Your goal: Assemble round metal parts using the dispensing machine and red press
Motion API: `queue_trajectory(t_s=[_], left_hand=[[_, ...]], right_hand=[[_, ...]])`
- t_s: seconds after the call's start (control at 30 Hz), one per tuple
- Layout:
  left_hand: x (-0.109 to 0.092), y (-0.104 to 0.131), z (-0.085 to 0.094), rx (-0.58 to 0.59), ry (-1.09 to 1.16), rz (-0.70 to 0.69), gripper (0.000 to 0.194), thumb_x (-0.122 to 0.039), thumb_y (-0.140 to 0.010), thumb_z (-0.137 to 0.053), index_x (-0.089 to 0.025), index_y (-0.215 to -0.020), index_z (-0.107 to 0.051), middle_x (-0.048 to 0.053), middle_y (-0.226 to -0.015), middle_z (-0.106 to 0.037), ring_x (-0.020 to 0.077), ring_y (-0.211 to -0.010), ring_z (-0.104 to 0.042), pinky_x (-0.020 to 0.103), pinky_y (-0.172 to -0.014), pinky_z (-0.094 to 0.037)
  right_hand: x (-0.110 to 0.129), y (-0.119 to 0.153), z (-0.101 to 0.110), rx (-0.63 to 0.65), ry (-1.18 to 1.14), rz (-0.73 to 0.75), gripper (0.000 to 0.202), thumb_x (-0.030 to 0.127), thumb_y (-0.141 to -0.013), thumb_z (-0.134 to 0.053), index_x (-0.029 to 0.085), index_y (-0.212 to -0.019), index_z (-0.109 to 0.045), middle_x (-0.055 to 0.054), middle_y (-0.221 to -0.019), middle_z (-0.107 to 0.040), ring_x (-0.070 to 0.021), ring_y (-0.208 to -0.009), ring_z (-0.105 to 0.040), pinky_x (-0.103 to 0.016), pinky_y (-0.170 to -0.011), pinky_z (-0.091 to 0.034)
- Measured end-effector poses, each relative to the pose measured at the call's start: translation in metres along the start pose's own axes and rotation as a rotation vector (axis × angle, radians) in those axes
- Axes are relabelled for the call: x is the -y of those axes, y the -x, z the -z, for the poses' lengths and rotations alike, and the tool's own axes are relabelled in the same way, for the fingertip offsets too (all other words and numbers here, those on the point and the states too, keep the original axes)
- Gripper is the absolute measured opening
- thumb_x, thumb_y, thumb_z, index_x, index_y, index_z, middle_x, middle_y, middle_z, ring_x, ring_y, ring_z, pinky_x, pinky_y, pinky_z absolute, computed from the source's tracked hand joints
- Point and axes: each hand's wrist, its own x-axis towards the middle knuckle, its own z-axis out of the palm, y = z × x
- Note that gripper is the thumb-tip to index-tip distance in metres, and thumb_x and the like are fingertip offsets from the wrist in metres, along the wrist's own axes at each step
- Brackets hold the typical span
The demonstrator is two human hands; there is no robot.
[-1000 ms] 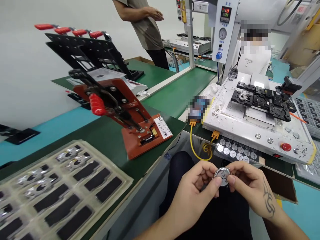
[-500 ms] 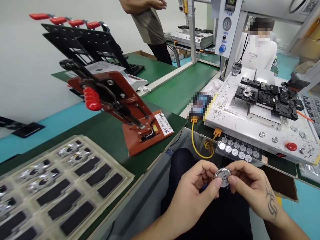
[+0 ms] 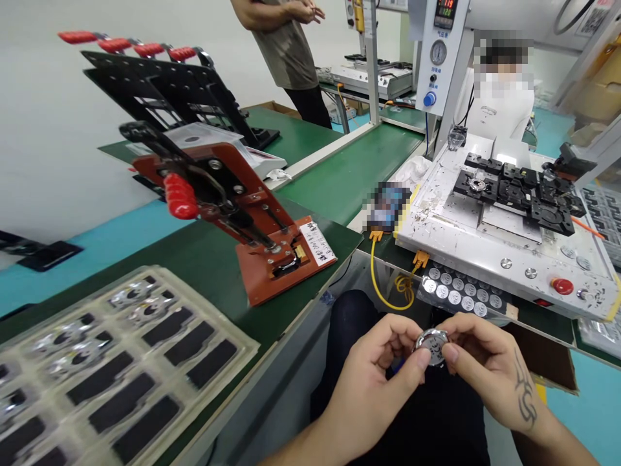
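Observation:
Between my two hands, above my lap, is a round silver metal case with printed marks on its grey face (image 3: 433, 348). The thumb and fingers of my left hand (image 3: 383, 375) pinch its left edge. On its right edge, my right hand (image 3: 485, 366) grips with thumb and forefinger. The face of the case points up toward me, slightly tilted. Some fingertips are hidden behind it.
At left lies a plastic tray (image 3: 233, 323) with silver frames and dark slots. Behind it stands a red clamp fixture (image 3: 286, 278). A white machine (image 3: 451, 239) with black jigs is at right, near a sheet of round labels (image 3: 455, 297) and a yellow cable (image 3: 376, 278). Two people are beyond.
The round case is tilted slightly differently in my fingers, its face now darker. Both hands keep their hold. The standing person's hands have shifted a little.

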Motion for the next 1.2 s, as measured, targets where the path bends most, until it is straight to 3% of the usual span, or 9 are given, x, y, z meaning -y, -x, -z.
queue_trajectory(t_s=[0.23,0.6,0.83,1.2], left_hand=[[0.0006,0.0002,-0.0005,-0.006,-0.007,-0.01,0.021,-0.04,-0.102,-0.077,-0.02,-0.1,-0.069,0.0,-0.084,-0.068,0.0135,-0.072,-0.064,0.026,-0.07,-0.053],[-0.0017,0.0013,-0.0004,0.013,0.021,0.026,0.025,-0.042,-0.101,-0.077,-0.019,-0.098,-0.067,0.0,-0.084,-0.066,0.0124,-0.07,-0.063,0.025,-0.069,-0.052],[-0.0014,0.0021,-0.0039,-0.005,-0.039,-0.051,0.021,-0.04,-0.102,-0.075,-0.02,-0.1,-0.068,0.001,-0.087,-0.067,0.0136,-0.074,-0.063,0.026,-0.072,-0.052],[-0.004,0.0017,-0.0016,0.007,0.039,0.009,0.024,-0.04,-0.101,-0.079,-0.019,-0.099,-0.068,-0.001,-0.084,-0.067,0.012,-0.073,-0.063,0.025,-0.072,-0.053]], right_hand=[[-0.0013,0.0002,0.0003,-0.003,0.027,0.006,0.014,0.036,-0.103,-0.077,0.024,-0.107,-0.083,-0.005,-0.09,-0.082,-0.0181,-0.074,-0.075,-0.029,-0.072,-0.068],[0.0003,-0.001,0.0004,0.018,-0.006,0.017,0.008,0.031,-0.103,-0.077,0.028,-0.108,-0.082,-0.002,-0.093,-0.083,-0.0142,-0.078,-0.076,-0.022,-0.073,-0.065],[-0.0002,-0.0002,0.0002,0.018,-0.013,0.032,0.008,0.029,-0.104,-0.076,0.029,-0.108,-0.082,-0.001,-0.094,-0.082,-0.0139,-0.08,-0.075,-0.021,-0.074,-0.063],[0.0004,0.0004,0.0,0.017,-0.049,0.006,0.007,0.032,-0.103,-0.077,0.03,-0.108,-0.082,0.0,-0.095,-0.083,-0.0123,-0.08,-0.075,-0.019,-0.074,-0.063]])
